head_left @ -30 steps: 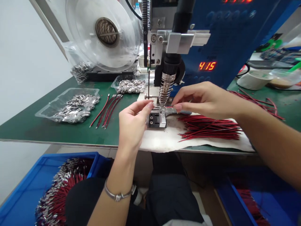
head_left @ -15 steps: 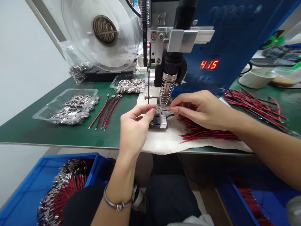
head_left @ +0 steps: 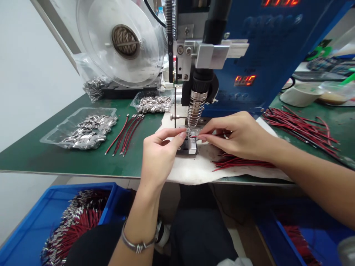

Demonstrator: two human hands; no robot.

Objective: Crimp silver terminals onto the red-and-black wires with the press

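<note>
In the head view, the left hand (head_left: 158, 155) is near the middle of the green table (head_left: 55, 155), with thumb and forefinger pressed together in a pinch at the small metal block (head_left: 191, 145); what it pinches is too small to tell. The right hand (head_left: 238, 135) comes from the right and pinches the end of a thin red wire (head_left: 194, 136) between thumb and forefinger, and the other fingers are curled. The wire end lies on top of the block, just under the coiled tip of the machine head (head_left: 195, 107), between the two hands. The block stands on a white cloth (head_left: 188, 170) at the near edge of the table. Under the right hand a bundle of red wires (head_left: 238, 162) lies on the cloth, and a second pile of wires (head_left: 299, 125) lies farther right. To the left, a few finished wires (head_left: 127, 129) lie beside a clear tray (head_left: 83, 127) of metal pieces. A clear reel (head_left: 122, 37) is at the far left, next to the blue machine (head_left: 271, 44) with red digits. Below the table, on the near left, a blue bin (head_left: 33, 221) holds wires with metal ends.
</note>
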